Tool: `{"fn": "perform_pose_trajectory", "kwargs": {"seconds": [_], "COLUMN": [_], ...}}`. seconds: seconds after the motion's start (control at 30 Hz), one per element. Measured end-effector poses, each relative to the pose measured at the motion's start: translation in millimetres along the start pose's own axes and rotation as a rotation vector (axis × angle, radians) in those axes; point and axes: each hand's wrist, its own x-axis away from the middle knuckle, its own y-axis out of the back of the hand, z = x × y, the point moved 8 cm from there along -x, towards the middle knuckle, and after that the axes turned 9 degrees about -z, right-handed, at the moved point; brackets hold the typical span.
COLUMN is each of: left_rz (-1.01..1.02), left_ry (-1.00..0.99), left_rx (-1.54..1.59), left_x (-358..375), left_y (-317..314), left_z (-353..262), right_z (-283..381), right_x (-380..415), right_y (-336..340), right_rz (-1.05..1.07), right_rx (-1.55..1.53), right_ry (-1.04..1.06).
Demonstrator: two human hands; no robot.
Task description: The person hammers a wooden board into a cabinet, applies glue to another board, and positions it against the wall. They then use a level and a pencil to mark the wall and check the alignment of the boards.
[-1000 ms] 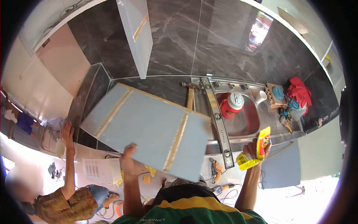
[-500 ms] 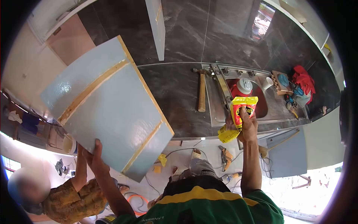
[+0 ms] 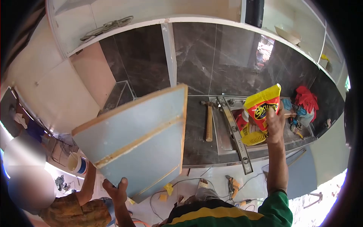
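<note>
My left hand [image 3: 117, 189] grips the lower edge of a pale blue-grey panel [image 3: 145, 121] with wooden strips along its edges and across its face. The panel is tilted upright in front of the counter. In my right hand [image 3: 275, 126] is a yellow and red glue pouch [image 3: 263, 102], its crumpled yellow lower part hanging to the left. The pouch is above the sink, partly hiding a red container [image 3: 240, 120]. Left of the pouch, a spirit level [image 3: 235, 136] lies across the sink's edge. A hammer [image 3: 209, 123] rests on the dark counter between panel and level.
A co-worker's arm [image 3: 88, 183] is at the left, near a white bucket [image 3: 76, 163]. Red cloth [image 3: 306, 98] and tools lie right of the sink. A white upright post [image 3: 169, 53] and a shelf [image 3: 204, 22] stand above the counter. A power tool [image 3: 233, 186] and cords lie on the floor.
My view has tilted up, showing more shelf. The panel has turned more upright and shifted right in my left hand. My right hand has moved right with the glue pouch, which now leans right.
</note>
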Motion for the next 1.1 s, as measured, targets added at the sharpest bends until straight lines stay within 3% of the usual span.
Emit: {"fn": "perform_pose_trajectory", "kwargs": {"seconds": [0.07,0.2,0.27,0.33,0.53,0.67,1.1], "left_rz": [-0.042,0.102,0.14,0.339,0.455,0.552,0.613], "left_ry": [-0.014,0.02,0.031,-0.013,0.015,0.01,-0.07], "left_rx": [-0.019,0.008,0.019,-0.013,0.039,0.016,0.04], "left_x": [4,13,21,30,50,58,72], "left_y": [11,9,7,-11,-35,-46,-65], "left_z": [0,3,9,12,17,18,15], "right_z": [25,35,40,35,17,13,4], "right_x": [-8,-16,-7,-1,27,35,48], "right_y": [-32,-68,-115,-140,-187,-199,-194], "right_rz": [0.081,0.113,0.493,0.668,0.928,0.975,1.04], "right_rx": [0.258,0.203,0.18,0.179,0.269,0.294,0.413], "right_ry": [0.05,0.06,-0.047,-0.029,-0.056,-0.145,-0.056]}}
